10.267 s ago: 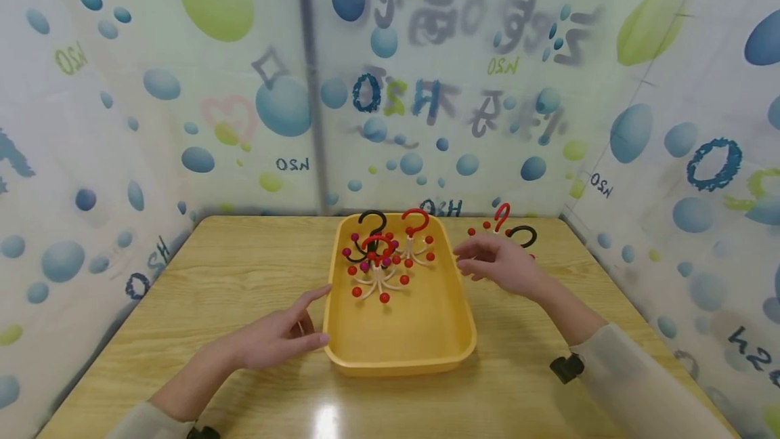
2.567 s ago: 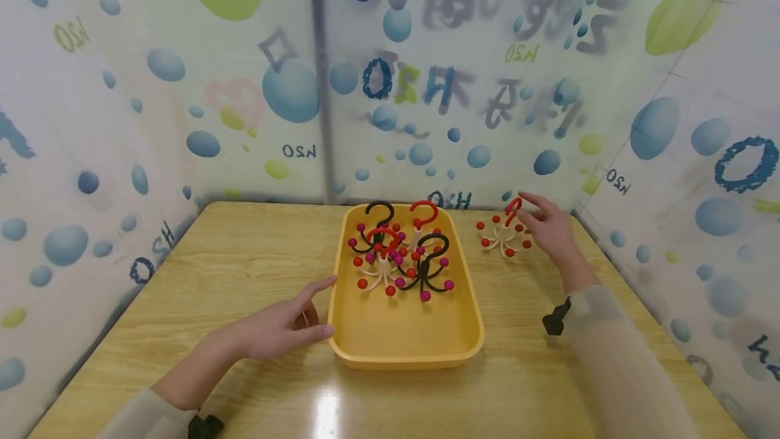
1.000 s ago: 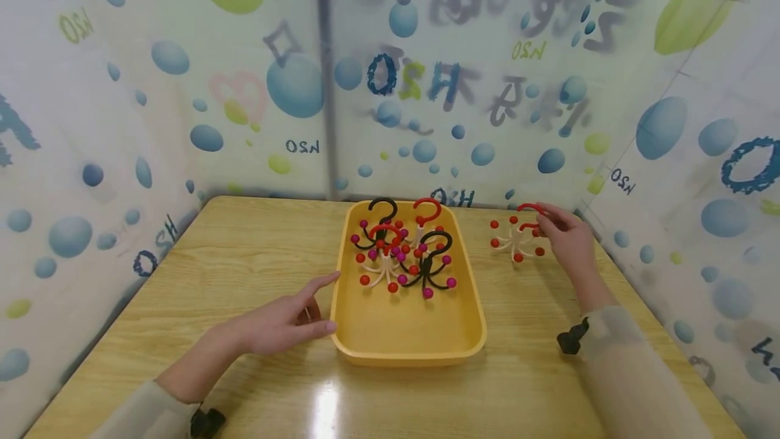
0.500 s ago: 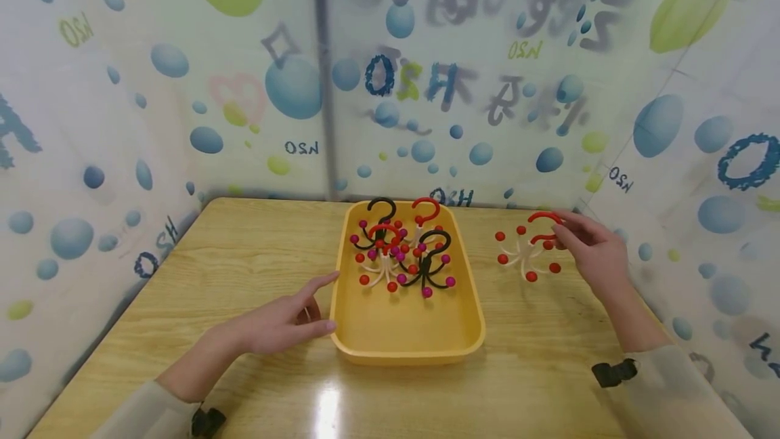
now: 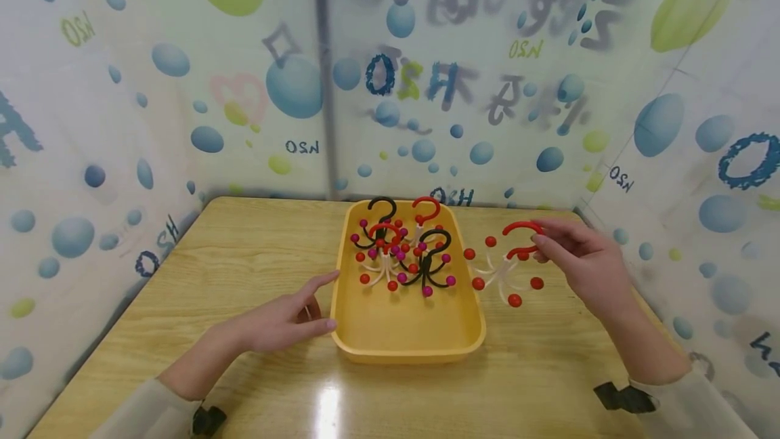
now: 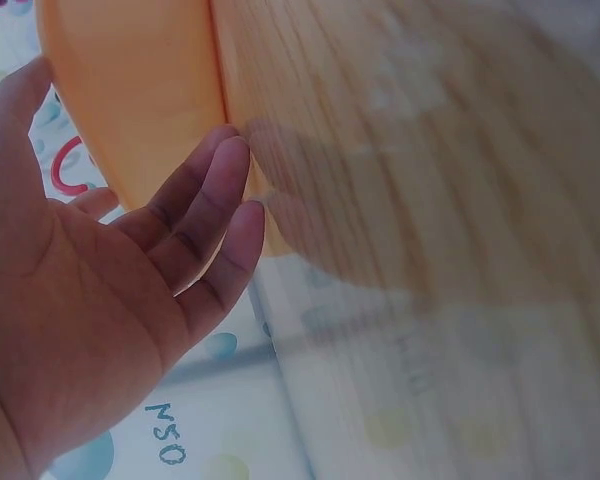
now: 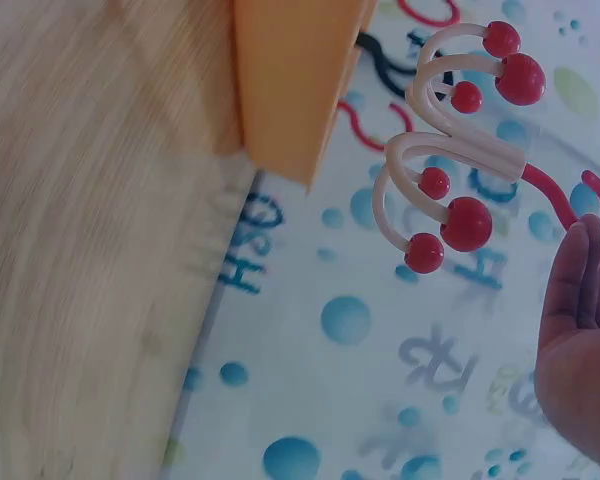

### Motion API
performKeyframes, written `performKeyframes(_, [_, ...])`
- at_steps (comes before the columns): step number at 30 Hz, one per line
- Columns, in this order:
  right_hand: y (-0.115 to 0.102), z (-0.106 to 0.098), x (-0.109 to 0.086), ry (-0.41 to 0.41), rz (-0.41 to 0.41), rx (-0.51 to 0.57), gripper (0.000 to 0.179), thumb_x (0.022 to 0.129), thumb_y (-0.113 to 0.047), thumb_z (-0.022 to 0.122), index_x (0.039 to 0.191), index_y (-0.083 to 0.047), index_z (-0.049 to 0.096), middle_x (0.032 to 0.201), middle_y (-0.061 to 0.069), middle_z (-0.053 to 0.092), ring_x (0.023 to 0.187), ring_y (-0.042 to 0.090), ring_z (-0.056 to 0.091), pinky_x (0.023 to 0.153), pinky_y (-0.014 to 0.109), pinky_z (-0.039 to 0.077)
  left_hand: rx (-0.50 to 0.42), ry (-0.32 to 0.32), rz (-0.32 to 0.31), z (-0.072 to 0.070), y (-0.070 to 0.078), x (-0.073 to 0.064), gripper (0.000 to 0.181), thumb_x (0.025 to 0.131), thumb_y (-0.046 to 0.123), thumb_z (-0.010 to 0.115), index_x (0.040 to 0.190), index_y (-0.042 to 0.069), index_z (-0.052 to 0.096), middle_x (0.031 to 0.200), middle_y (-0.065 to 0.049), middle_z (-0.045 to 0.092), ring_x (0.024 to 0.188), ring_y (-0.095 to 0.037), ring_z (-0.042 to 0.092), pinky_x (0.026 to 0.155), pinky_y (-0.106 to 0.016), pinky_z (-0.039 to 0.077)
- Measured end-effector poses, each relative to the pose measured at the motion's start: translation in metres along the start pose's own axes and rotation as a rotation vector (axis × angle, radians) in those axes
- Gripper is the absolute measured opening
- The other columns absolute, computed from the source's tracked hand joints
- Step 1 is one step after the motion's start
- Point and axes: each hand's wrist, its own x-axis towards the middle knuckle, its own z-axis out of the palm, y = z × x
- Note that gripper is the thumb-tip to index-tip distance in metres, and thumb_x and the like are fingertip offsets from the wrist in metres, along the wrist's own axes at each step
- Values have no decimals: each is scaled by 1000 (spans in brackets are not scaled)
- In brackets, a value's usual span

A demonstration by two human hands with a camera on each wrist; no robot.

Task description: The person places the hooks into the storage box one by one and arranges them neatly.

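My right hand (image 5: pixel 594 266) pinches the red hook handle of a claw massager (image 5: pixel 503 269) with thumb and fingers. That massager has thin white arms tipped with red balls and hangs above the table just right of the yellow tray (image 5: pixel 407 358). In the right wrist view, its balls and white stem (image 7: pixel 480 150) show beside the tray wall. My left hand (image 5: pixel 274 324) touches the tray's left side with extended index finger and thumb. Inside the tray stand two black massagers with magenta balls, the nearer black massager (image 5: pixel 425 264) at right, and two red-and-white massagers, one red-and-white massager (image 5: pixel 385 264) in front.
The tray rests on a light wooden table (image 5: pixel 256 249). Its front part shows bare yellow floor. White curtains (image 5: pixel 244 87) with blue and green dots enclose the table at the back and both sides.
The right hand has lifted the red-handled massager off the table and moved it toward the tray. Earlier, a second black massager came into the tray. The left hand has stayed at the tray's side.
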Motion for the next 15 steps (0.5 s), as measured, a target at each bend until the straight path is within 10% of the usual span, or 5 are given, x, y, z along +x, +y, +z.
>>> performKeyframes(15, [-17,75,-4,-211,13,-9,26,106,-15,75,131,-10,77,106,3,81,87,17,78,77,28,65,-22,-5,-33,1,1,0,88,107,57,66,176,32,16,111,-3,68,98,-18,65,86,-37,55])
